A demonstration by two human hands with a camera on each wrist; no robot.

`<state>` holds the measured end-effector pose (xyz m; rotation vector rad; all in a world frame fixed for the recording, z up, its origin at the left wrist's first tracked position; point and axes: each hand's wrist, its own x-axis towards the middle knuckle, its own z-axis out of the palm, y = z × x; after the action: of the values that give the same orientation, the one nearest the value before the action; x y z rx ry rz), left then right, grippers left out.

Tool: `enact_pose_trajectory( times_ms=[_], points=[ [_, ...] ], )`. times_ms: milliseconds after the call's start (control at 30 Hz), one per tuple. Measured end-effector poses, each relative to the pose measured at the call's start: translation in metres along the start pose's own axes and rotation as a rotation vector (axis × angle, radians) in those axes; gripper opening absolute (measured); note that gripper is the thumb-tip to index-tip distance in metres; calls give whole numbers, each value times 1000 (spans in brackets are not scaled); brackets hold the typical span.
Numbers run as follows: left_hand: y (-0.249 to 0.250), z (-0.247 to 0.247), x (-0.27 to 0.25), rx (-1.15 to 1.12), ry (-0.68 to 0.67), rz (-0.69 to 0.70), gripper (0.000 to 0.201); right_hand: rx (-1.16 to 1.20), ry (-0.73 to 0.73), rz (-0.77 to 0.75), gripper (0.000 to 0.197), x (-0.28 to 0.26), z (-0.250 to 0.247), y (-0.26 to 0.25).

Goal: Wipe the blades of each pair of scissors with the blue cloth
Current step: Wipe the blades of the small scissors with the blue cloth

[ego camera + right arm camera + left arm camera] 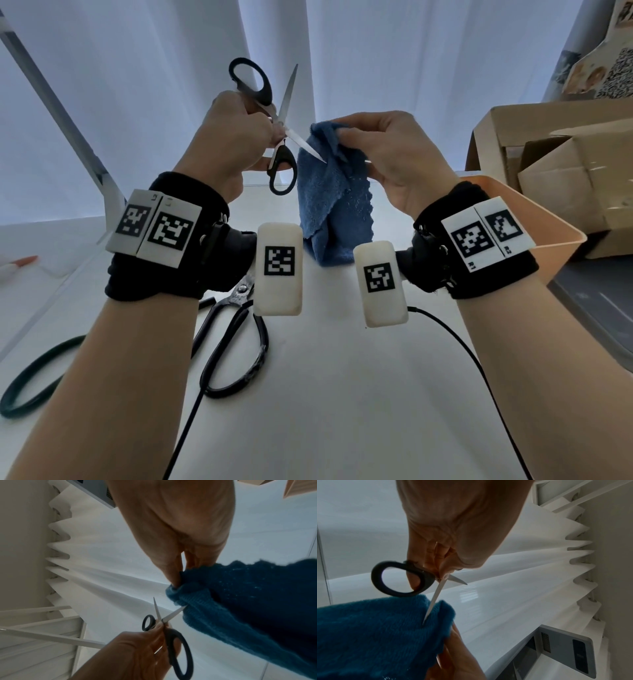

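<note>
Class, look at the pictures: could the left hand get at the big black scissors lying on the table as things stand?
Probably not yet. The left hand already grips the small scissors, opened against the blue cloth. The big black scissors lie uncovered below that forearm, so the way looks free once it lets go.

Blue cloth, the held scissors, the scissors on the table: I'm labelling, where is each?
blue cloth [329, 205], head view, hanging middle.
held scissors [291, 92], head view, upper blade.
scissors on the table [239, 296], head view, pivot.
</note>
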<state>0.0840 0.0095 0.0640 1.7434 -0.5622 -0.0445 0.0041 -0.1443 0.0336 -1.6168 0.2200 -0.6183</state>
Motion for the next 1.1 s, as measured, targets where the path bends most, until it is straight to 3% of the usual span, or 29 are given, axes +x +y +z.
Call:
enact_pose_trajectory(
  times_ms=[133,233,367,500,633,767,867,1100],
  points=[
    [2,-4,0,13,-9,2,18,-121,373,-91,11,8,-10,5],
    [4,-8,0,49,-62,2,23,-194,496,-117,7,7,-13,2],
    [5,-5,-2,114,-130,-2,21,-207,367,-48,20,5,-4,1],
    [3,0,-2,138,-170,-10,26,-5,151,0,12,0,6,-5],
    [4,2,-4,153,-165,-1,25,108,41,0,7,-5,6,-13],
    [4,2,-5,125,-156,3,19,128,-146,-4,25,-7,-1,-14],
    [4,4,-7,93,-185,23,12,80,-152,-11,33,-8,1,-10],
    [4,11,-6,81,-160,80,14,25,-129,-24,21,-8,7,-5]
  ],
)
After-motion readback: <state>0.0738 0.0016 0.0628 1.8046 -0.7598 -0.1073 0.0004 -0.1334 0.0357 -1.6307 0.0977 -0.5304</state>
